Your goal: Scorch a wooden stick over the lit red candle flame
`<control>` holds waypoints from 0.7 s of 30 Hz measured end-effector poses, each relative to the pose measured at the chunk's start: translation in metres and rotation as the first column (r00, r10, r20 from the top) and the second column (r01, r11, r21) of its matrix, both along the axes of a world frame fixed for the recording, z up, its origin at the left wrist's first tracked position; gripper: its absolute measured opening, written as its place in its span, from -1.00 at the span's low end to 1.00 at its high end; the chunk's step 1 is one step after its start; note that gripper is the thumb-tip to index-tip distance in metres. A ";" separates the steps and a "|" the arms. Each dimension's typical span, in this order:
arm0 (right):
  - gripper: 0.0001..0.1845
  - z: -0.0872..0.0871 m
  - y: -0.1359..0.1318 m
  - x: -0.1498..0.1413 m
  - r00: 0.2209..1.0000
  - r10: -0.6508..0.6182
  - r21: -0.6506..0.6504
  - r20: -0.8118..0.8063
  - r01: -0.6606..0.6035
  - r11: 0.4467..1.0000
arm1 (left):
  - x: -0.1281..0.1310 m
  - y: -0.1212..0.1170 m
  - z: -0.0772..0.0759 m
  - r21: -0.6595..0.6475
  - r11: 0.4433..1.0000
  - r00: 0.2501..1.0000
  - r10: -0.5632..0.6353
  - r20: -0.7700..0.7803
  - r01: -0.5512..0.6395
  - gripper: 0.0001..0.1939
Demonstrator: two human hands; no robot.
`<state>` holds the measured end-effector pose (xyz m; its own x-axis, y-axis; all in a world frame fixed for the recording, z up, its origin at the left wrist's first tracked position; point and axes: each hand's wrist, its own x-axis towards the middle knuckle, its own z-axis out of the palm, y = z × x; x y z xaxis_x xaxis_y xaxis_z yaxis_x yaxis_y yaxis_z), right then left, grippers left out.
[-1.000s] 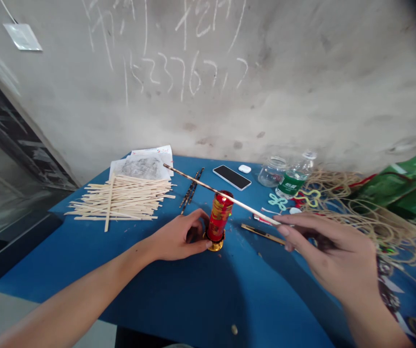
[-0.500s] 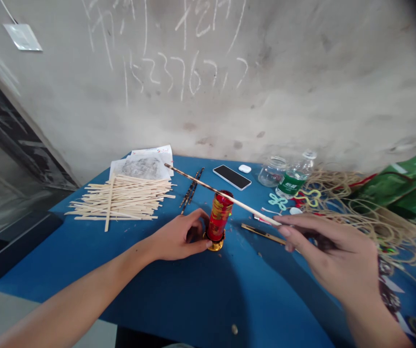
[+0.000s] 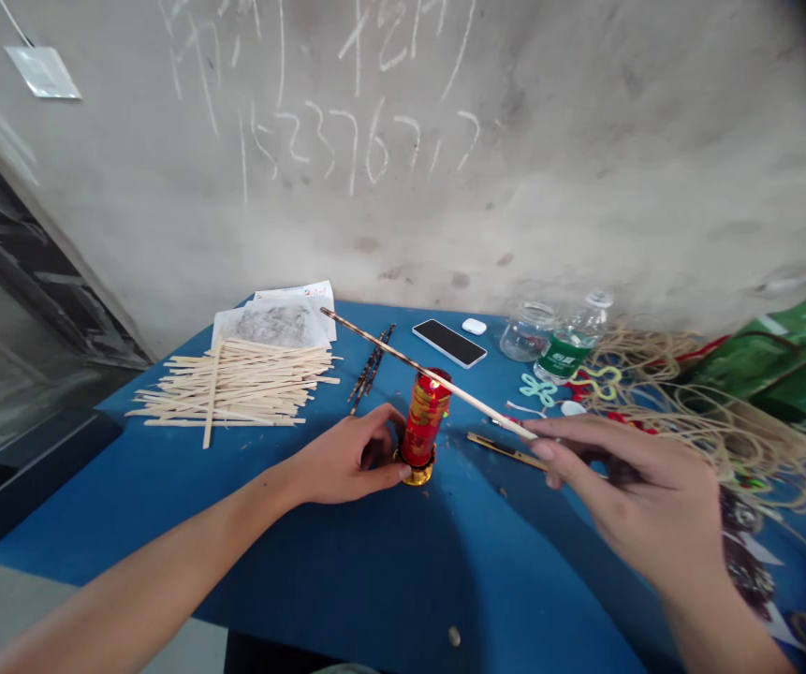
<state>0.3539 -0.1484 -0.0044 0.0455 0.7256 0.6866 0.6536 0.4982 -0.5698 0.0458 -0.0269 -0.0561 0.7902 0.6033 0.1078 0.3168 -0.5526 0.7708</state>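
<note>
A red candle cup (image 3: 426, 421) with gold patterning stands upright on the blue table (image 3: 388, 571). My left hand (image 3: 353, 456) is curled around its gold base, thumb in front. Pinched between the thumb and fingers of my right hand (image 3: 627, 482) is a thin wooden stick (image 3: 478, 403). It slants up to the left across the mouth of the cup; whether it touches the rim I cannot tell. The stick's far half is scorched in dark bands, while the half nearer my right hand is pale. No flame shows in the cup.
Pale wooden sticks (image 3: 255, 386) lie piled at left by smudged papers (image 3: 272, 326). Behind the cup are several scorched sticks (image 3: 373, 365) and a phone (image 3: 449, 343). A utility knife (image 3: 505, 449), glass jar (image 3: 523, 335), water bottle (image 3: 563, 356) and tangled cord (image 3: 711, 421) occupy the right.
My right hand has shifted slightly left with the stick, and the stick's scorched tip has risen a little. My left hand and the candle cup have stayed put.
</note>
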 end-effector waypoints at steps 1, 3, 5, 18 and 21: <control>-0.82 0.000 0.000 0.000 1.000 0.000 0.004 -0.007 0.000 1.000 | 0.000 0.000 0.000 0.001 1.000 1.000 -0.001 -0.001 0.001 -0.59; -0.82 0.000 0.000 -0.001 1.000 -0.002 0.008 -0.016 0.002 1.000 | 0.000 0.001 0.000 0.005 1.000 1.000 -0.006 -0.002 0.006 -0.58; -0.83 -0.001 -0.001 -0.001 1.000 -0.009 0.003 -0.018 0.009 1.000 | 0.000 0.001 0.000 0.006 1.000 1.000 -0.012 -0.001 0.012 -0.57; -0.85 0.000 -0.001 -0.003 1.000 -0.029 0.046 -0.003 0.029 0.999 | 0.000 0.001 -0.001 -0.008 1.000 1.000 -0.012 -0.001 0.012 -0.58; -0.86 0.002 0.000 -0.004 0.999 -0.039 0.051 0.013 0.038 0.998 | 0.000 0.000 0.001 -0.006 1.000 1.000 -0.007 -0.016 0.007 -0.57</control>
<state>0.3497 -0.1484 -0.0028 0.0630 0.6873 0.7236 0.6804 0.5008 -0.5350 0.0458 -0.0265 -0.0553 0.7959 0.5984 0.0918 0.3251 -0.5503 0.7691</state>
